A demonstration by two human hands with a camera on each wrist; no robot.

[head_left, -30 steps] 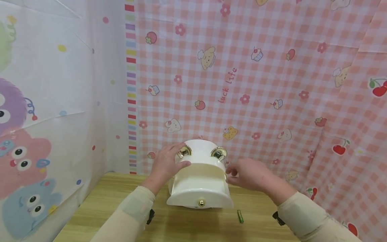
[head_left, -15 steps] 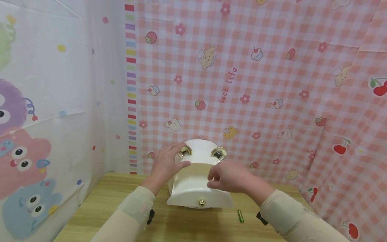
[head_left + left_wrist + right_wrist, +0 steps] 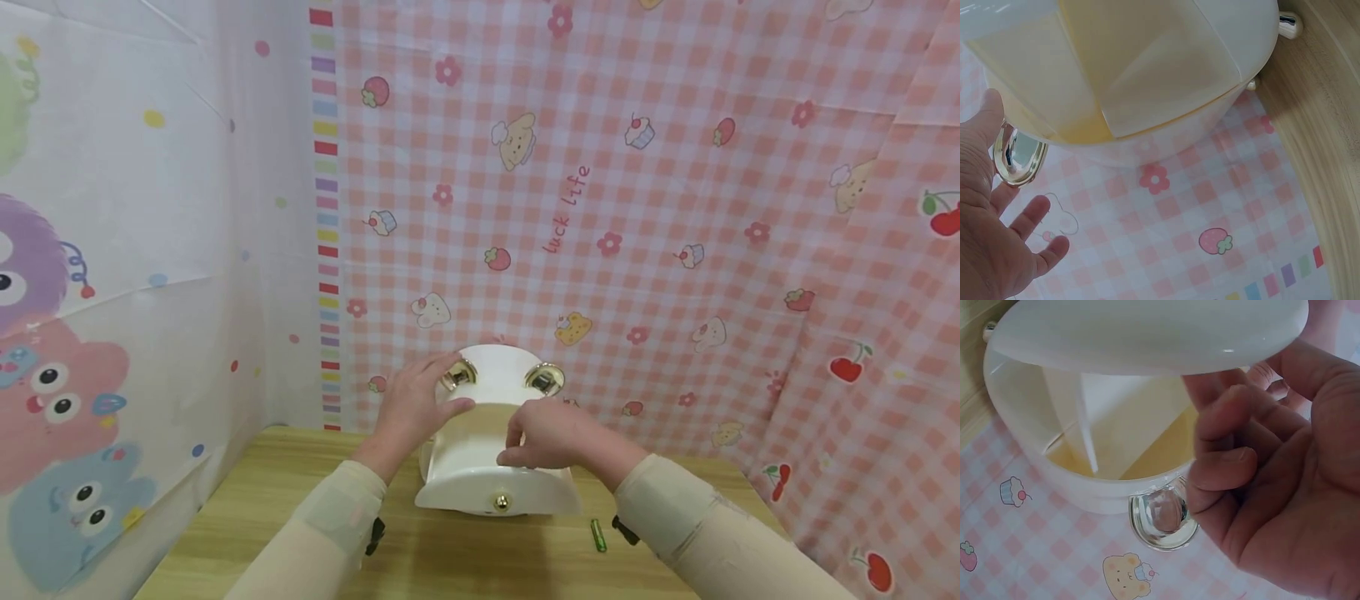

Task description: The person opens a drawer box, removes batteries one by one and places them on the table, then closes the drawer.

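Note:
A white bread-bin-like box [image 3: 498, 367] with gold round fittings stands on the table. Its curved front flap [image 3: 457, 490], bearing a gold knob [image 3: 502, 502], is swung down. My left hand [image 3: 411, 404] rests on the box's left side, fingers spread. In the left wrist view, its thumb touches the box rim beside a gold fitting [image 3: 1019, 156]. My right hand [image 3: 551, 433] is over the box's opening, fingers curled. In the right wrist view, the flap [image 3: 1147, 337] hides some fingertips, so whether they pinch anything cannot be told.
A small green cylinder, like a battery [image 3: 598, 535], lies on the wooden table [image 3: 285, 517] to the right of the box. A pink checked cloth [image 3: 570, 167] hangs close behind, and a white printed cloth [image 3: 187, 333] hangs at left.
My right hand has moved left from the box's right side to over the opening. The left hand, box and green cylinder have stayed in place.

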